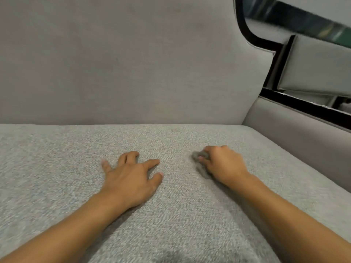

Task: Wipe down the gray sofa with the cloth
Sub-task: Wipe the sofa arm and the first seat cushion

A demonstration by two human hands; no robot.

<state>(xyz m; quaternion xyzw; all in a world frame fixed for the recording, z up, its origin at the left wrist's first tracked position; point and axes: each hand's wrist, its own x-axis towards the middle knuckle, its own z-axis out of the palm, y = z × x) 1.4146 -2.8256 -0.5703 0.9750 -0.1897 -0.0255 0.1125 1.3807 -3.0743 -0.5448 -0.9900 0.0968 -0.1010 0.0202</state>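
The right hand [224,164] grips a bunched gray cloth [201,158] pressed on the sofa [171,205] seat near its right armrest; the left hand [131,173] rests spread, holding nothing. Backrest and armrest seemingly remain unwiped.

A single wide-angle head camera looks forward and down from close above the gray sofa [190,118], its seat [180,215] filling the near half. It faces the backrest [123,63] squarely at the far side, with the armrest [296,141] at far right.
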